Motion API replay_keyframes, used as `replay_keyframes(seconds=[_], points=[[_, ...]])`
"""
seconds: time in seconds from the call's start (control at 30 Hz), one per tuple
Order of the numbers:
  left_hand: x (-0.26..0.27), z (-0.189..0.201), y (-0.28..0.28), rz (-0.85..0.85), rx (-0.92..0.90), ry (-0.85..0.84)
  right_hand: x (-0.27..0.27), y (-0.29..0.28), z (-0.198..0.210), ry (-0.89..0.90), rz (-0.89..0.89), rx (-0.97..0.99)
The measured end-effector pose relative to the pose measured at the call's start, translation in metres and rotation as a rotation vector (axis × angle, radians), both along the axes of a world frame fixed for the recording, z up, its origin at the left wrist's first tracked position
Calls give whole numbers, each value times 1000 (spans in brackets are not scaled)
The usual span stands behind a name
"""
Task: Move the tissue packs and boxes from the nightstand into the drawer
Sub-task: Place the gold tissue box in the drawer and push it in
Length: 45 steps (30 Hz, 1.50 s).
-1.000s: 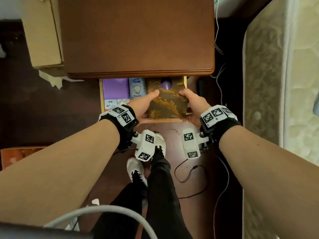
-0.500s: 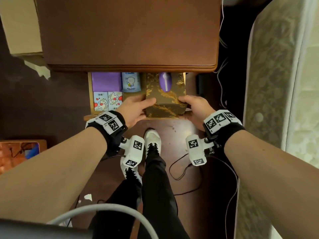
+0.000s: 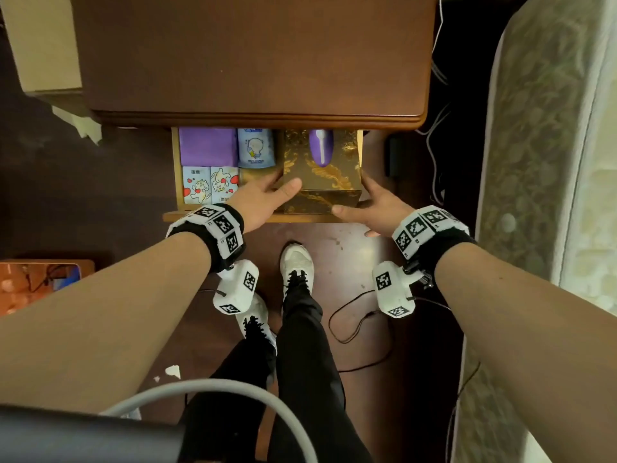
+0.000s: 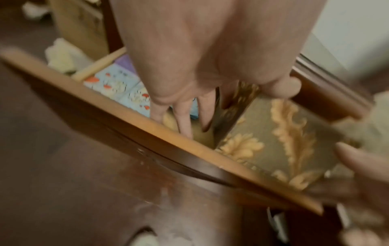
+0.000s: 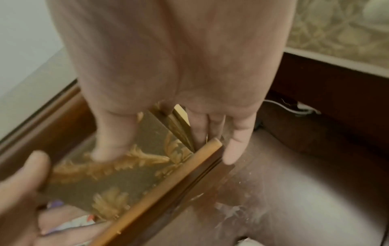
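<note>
The gold patterned tissue box (image 3: pixel 320 182) (image 4: pixel 273 133) (image 5: pixel 118 174) lies in the right part of the open drawer (image 3: pixel 233 217), purple opening up. My left hand (image 3: pixel 283 182) has straight fingers (image 4: pixel 185 119) down the box's left side and its thumb on the top. My right hand (image 3: pixel 362 197) has straight fingers (image 5: pixel 202 128) between the box and the drawer's right wall, with its thumb low along the box's front. A purple pack (image 3: pixel 207 147), a blue cartoon pack (image 3: pixel 255 148) and two cat-print packs (image 3: pixel 210 185) fill the drawer's left half. The nightstand top (image 3: pixel 253 55) is bare.
A bed (image 3: pixel 551 162) runs along the right. A cardboard box (image 3: pixel 40 45) stands left of the nightstand. My feet (image 3: pixel 295 262) are on the wooden floor in front of the drawer, beside a black cable (image 3: pixel 360 315). More cables hang right of the nightstand.
The gold box has gone down from the drawer's front edge into its right side. Both hands followed it, and their fingers have straightened along its sides.
</note>
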<state>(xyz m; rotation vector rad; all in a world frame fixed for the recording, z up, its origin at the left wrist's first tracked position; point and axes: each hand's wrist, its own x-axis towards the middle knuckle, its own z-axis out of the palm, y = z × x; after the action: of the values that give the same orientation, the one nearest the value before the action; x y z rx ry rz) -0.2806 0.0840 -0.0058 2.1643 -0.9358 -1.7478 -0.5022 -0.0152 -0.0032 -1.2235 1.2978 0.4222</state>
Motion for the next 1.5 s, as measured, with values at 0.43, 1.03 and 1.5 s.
replay_keyframes(seconds=[0.43,1.03,1.5], points=[[-6,-17,-16,-346,43,-354,24,10,-14,387,239,-418],[-31,-47,-11,-85,48,-307,25,28,-36,555,159,-395],[20,12,88,1185,467,280,12,66,-3,242,-725,232]])
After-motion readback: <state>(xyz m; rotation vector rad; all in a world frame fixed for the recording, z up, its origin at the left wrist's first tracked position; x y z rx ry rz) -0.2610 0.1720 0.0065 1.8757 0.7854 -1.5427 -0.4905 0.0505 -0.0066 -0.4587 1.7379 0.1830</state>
